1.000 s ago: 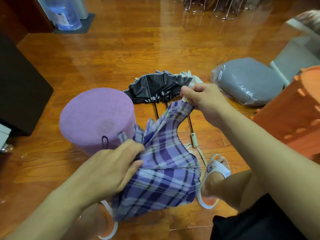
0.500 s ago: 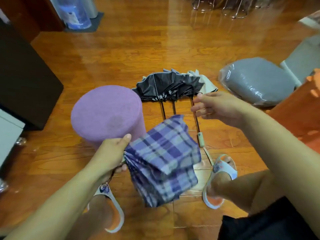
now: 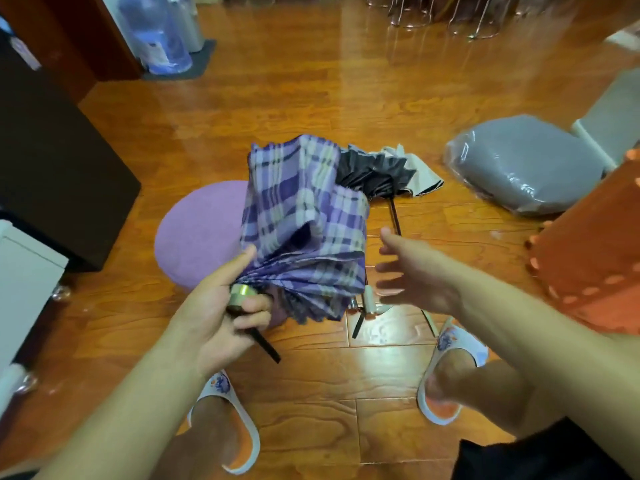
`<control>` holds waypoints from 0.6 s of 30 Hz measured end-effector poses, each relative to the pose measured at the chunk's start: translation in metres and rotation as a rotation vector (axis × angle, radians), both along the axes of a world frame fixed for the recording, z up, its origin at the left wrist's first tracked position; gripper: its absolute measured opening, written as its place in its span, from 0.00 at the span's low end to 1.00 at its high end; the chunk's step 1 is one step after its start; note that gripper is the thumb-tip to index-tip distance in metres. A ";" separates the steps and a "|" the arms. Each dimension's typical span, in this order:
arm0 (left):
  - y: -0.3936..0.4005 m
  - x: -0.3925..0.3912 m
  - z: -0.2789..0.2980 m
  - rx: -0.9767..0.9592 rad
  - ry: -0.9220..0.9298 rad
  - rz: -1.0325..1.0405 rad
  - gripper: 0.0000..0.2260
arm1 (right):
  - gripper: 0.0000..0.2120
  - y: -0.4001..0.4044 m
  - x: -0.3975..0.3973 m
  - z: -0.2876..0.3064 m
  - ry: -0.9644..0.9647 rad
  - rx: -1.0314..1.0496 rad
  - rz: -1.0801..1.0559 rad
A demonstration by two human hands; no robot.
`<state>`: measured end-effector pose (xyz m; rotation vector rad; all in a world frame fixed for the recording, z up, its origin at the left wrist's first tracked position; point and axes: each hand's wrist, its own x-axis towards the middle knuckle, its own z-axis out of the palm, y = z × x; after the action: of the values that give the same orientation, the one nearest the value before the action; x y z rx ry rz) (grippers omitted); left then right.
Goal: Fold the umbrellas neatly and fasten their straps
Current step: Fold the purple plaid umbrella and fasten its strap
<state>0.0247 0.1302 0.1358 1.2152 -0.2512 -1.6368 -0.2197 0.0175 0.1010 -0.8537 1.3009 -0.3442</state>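
Gripping the handle end of the plaid umbrella [image 3: 304, 223], the left hand [image 3: 221, 306] is holding it tilted up above the purple stool [image 3: 197, 233], canopy bunched and loose. The right hand [image 3: 412, 275] is hovering just beside the fabric, fingers spread and touching nothing. Judged step: gathering the panels. Doing it well is likely meaning smoothing each pleat one way around the shaft before wrapping the strap, which is not identifiable. A black umbrella [image 3: 377, 174] is lying unfolded on the glossy wooden floor [image 3: 311, 98] behind. Also present: grey wrapped cushion [image 3: 519, 164], orange basket [image 3: 595, 258], dark cabinet [image 3: 52, 168].
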 end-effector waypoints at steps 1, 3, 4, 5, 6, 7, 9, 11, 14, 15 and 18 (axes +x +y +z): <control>-0.004 -0.002 0.000 -0.015 -0.145 0.010 0.07 | 0.28 0.001 0.004 -0.001 -0.017 0.023 -0.010; -0.012 0.006 -0.006 -0.050 -0.778 -0.049 0.08 | 0.26 -0.009 0.007 0.004 0.021 -0.129 -0.176; -0.017 0.012 -0.009 -0.071 -1.131 -0.103 0.07 | 0.24 -0.017 0.005 0.011 0.104 -0.322 -0.283; -0.021 0.017 -0.010 -0.080 -1.343 -0.151 0.06 | 0.21 -0.025 0.002 0.020 0.221 -0.595 -0.359; -0.025 0.019 -0.007 -0.095 -1.425 -0.199 0.06 | 0.19 -0.030 0.000 0.031 0.310 -0.908 -0.365; -0.027 0.021 -0.008 -0.097 -1.490 -0.261 0.06 | 0.18 -0.032 0.000 0.040 0.354 -1.211 -0.268; -0.030 0.014 -0.012 -0.144 -1.674 -0.375 0.09 | 0.21 -0.024 0.009 0.044 0.364 -1.585 0.209; -0.029 0.004 -0.017 -0.231 -1.800 -0.457 0.11 | 0.31 -0.012 0.022 0.027 0.478 -1.593 0.769; -0.021 -0.001 -0.027 -0.371 -1.916 -0.520 0.09 | 0.41 -0.004 0.029 0.002 0.684 -1.465 1.145; -0.018 0.000 -0.030 -0.446 -1.967 -0.534 0.08 | 0.39 -0.006 0.026 0.003 0.714 -1.449 1.139; -0.010 0.003 -0.032 -0.677 -2.079 -0.543 0.13 | 0.21 -0.012 0.018 0.012 0.687 -1.409 1.088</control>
<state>0.0281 0.1204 0.1035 1.8150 -2.2484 0.1292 -0.2021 0.0051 0.1133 -2.8806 0.8159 -0.0102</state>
